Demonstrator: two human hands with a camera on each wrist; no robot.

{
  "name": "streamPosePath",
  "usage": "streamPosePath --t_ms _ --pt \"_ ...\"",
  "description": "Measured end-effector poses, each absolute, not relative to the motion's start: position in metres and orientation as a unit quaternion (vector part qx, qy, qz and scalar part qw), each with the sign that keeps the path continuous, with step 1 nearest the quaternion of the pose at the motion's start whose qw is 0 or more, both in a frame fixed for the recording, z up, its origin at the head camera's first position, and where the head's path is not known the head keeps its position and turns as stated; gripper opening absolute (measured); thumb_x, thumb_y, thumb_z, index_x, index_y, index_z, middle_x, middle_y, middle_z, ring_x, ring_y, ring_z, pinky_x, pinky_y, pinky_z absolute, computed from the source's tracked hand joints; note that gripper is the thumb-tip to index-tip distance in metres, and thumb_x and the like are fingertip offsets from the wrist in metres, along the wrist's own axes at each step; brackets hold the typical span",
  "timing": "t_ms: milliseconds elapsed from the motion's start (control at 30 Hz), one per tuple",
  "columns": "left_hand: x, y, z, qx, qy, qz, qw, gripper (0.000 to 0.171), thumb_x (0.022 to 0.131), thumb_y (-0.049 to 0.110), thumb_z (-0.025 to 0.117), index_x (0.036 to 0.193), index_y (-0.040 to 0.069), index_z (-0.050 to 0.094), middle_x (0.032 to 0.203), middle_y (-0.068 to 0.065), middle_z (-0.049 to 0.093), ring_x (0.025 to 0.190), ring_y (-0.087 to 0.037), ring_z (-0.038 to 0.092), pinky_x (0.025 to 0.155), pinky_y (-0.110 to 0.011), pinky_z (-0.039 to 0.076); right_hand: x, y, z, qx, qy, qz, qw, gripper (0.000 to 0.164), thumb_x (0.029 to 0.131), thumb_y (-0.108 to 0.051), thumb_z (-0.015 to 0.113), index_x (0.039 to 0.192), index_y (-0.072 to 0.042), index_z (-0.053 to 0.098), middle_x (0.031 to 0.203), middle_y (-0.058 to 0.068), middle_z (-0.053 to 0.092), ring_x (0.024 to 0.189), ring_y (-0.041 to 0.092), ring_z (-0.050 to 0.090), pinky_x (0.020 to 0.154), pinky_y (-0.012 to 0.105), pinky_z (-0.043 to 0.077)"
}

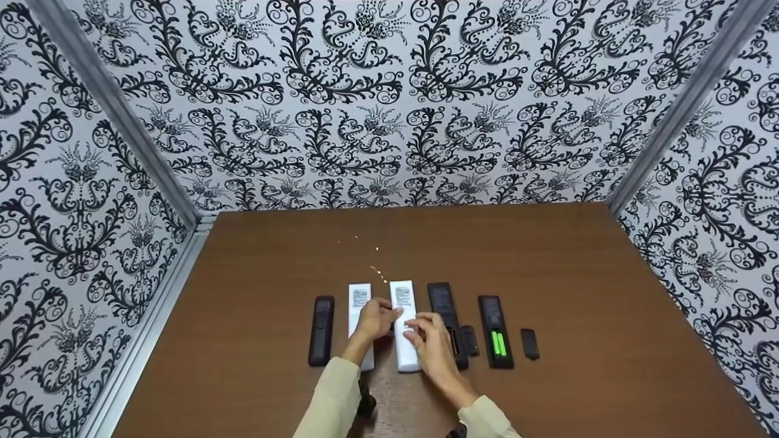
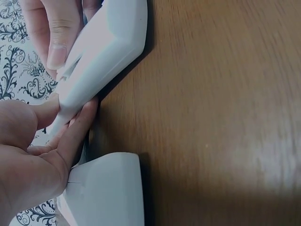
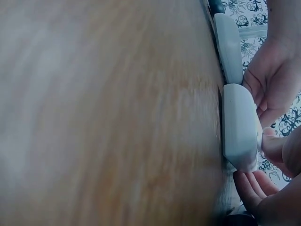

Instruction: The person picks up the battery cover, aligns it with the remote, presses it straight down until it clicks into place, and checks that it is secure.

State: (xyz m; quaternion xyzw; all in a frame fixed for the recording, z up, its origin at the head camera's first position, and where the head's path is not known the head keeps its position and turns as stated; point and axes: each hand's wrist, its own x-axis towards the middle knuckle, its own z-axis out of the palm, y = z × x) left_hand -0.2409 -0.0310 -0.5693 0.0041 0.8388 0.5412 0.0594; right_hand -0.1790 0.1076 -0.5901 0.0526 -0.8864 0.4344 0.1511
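Together, your left hand (image 1: 375, 319) and right hand (image 1: 433, 344), fingers half-curled, grip one white remote (image 1: 403, 350); left of it lie another white remote (image 1: 357, 307), one black remote (image 1: 321, 331); right, two dark remotes (image 1: 442, 301).

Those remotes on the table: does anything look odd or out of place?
The two right-hand black remotes lie open, battery covers off beside them, green batteries exposed in the rightmost, which looks unfinished. Pale specks dot the wooden table beyond the centre white remote, like stray crumbs, though they may be glints.
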Motion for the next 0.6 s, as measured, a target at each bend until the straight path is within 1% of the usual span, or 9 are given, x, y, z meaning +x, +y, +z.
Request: streamPosePath --t_ms 100,200,300,433,600 --pt "-0.2412 -0.0322 -0.5697 0.008 0.837 0.544 0.06 0.029 0.09 0.01 0.07 0.105 -0.013 0.06 0.09 -0.023 0.07 0.077 -0.02 0.064 0.07 -0.034 0.059 -0.1794 0.1071 -0.5896 0.049 -0.884 0.441 0.146 0.02 0.088 -0.011 0.075 0.105 -0.002 0.073 0.116 0.014 0.062 0.096 0.025 0.064 0.078 0.03 0.056" --pt "-0.242 -0.0322 -0.5701 0.005 0.828 0.556 0.071 0.028 0.091 0.008 0.069 0.106 -0.013 0.059 0.091 -0.022 0.071 0.075 -0.02 0.067 0.063 -0.032 0.06 -0.1802 0.1067 -0.5878 0.04 -0.877 0.457 0.139 0.029 0.086 -0.01 0.077 0.111 0.003 0.068 0.115 0.017 0.062 0.098 0.029 0.064 0.077 0.03 0.058" --pt "-0.2428 -0.0321 -0.5713 0.006 0.825 0.561 0.072 0.026 0.091 0.007 0.069 0.105 -0.012 0.059 0.091 -0.023 0.071 0.074 -0.02 0.067 0.06 -0.03 0.059 -0.1811 0.1062 -0.5864 0.03 -0.872 0.471 0.13 0.036 0.084 -0.008 0.078 0.115 0.005 0.065 0.115 0.02 0.062 0.098 0.032 0.065 0.077 0.031 0.059" --pt "-0.2425 -0.0317 -0.5725 0.005 0.825 0.56 0.071 0.026 0.091 0.007 0.069 0.104 -0.013 0.059 0.091 -0.024 0.071 0.071 -0.017 0.065 0.06 -0.03 0.059 -0.1811 0.1055 -0.5861 0.016 -0.874 0.472 0.115 0.036 0.086 -0.007 0.076 0.117 0.005 0.065 0.115 0.02 0.063 0.095 0.031 0.068 0.077 0.034 0.059" --pt "-0.2417 -0.0312 -0.5716 0.003 0.818 0.57 0.076 0.026 0.091 0.006 0.068 0.105 -0.014 0.059 0.091 -0.025 0.071 0.067 -0.017 0.065 0.056 -0.032 0.059 -0.1807 0.1051 -0.5864 0.009 -0.88 0.461 0.116 0.034 0.087 -0.008 0.076 0.118 0.003 0.065 0.115 0.018 0.064 0.095 0.03 0.069 0.078 0.035 0.059"
